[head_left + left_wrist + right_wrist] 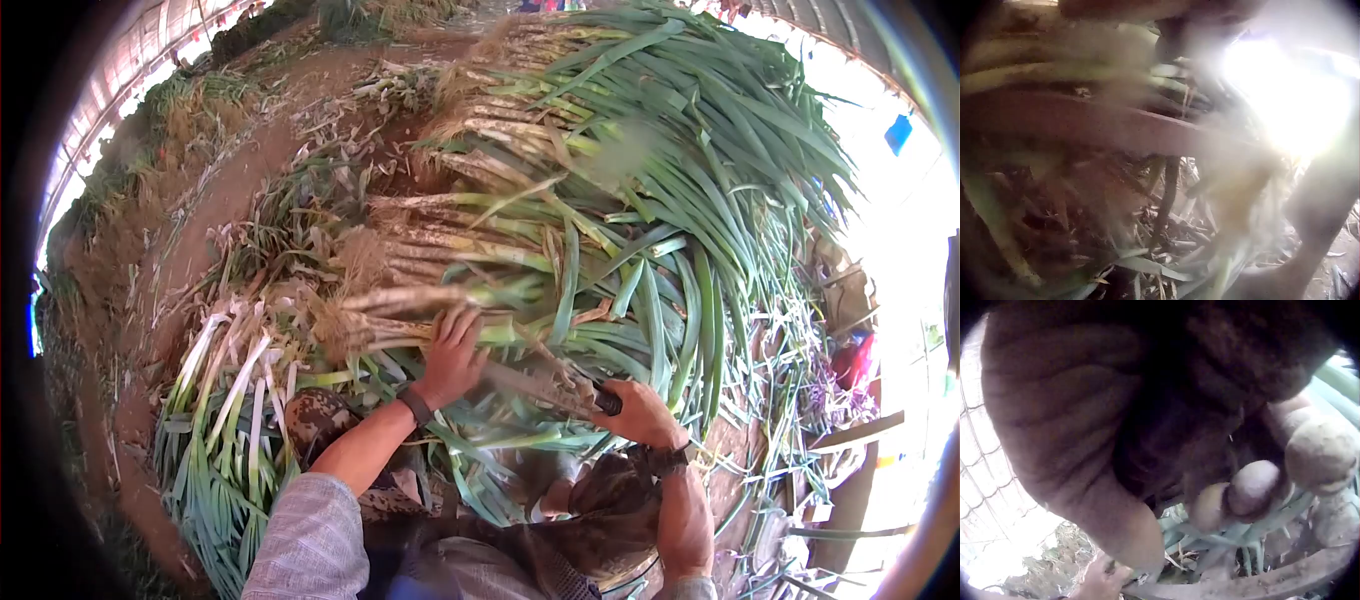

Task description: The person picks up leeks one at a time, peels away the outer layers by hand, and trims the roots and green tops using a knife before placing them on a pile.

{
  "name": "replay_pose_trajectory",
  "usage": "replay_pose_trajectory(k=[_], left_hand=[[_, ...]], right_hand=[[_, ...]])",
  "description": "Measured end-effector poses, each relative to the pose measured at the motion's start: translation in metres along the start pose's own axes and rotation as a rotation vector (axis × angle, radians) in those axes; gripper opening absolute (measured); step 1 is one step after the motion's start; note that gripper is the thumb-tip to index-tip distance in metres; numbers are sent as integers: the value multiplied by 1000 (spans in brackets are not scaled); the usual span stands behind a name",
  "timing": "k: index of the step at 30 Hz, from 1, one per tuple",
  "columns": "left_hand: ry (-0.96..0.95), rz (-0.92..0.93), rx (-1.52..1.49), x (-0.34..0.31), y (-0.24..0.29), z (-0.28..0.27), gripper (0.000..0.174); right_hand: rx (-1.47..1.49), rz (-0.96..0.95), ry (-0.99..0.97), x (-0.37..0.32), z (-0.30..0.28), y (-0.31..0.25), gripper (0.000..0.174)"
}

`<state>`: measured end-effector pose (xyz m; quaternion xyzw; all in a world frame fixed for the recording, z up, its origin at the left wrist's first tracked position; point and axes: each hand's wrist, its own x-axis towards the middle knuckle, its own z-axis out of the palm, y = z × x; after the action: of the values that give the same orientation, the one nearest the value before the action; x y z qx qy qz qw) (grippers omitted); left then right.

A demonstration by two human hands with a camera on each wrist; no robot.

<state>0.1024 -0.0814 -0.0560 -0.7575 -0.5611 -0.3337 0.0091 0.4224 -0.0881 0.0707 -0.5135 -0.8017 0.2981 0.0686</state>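
Observation:
My left hand (452, 358) grips leek stalks (395, 335) near the front of a big heap, its fingers lying over the pale shafts. To its right, my right hand (640, 412) holds the dark handle (607, 402) of a long knife (535, 388), whose blurred blade points left toward the left hand. That brown blade (1116, 122) stretches across the left wrist view, below green stalks. In the right wrist view, curled fingers (1254, 484) show above the blade (1241, 587); the handle is hidden there.
The leek heap (690, 130) reaches far back, roots left and leaves right. At front left lies a pile of cleaned white-stemmed leeks (235, 385). Trimmings (310, 200) cover the soil on the left, and cut leaves (765, 400) litter the right. My knees (610, 510) are close below the hands.

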Motion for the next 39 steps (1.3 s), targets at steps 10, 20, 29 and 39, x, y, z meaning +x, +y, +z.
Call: replay_pose_trajectory(k=[10, 20, 29, 39], left_hand=[[-57, -289, -472, -40, 18, 1, 28], [154, -1073, -1455, -41, -8, 29, 28], [311, -877, -1882, -59, -24, 69, 27], [603, -1040, -1721, -35, 0, 60, 20]], right_hand=[[-199, -61, -85, 11, 14, -7, 37], [-289, -105, -73, 34, 33, -29, 34], [-355, -221, -82, 71, 50, -69, 26], [-485, -274, -140, 130, 74, -154, 39]])
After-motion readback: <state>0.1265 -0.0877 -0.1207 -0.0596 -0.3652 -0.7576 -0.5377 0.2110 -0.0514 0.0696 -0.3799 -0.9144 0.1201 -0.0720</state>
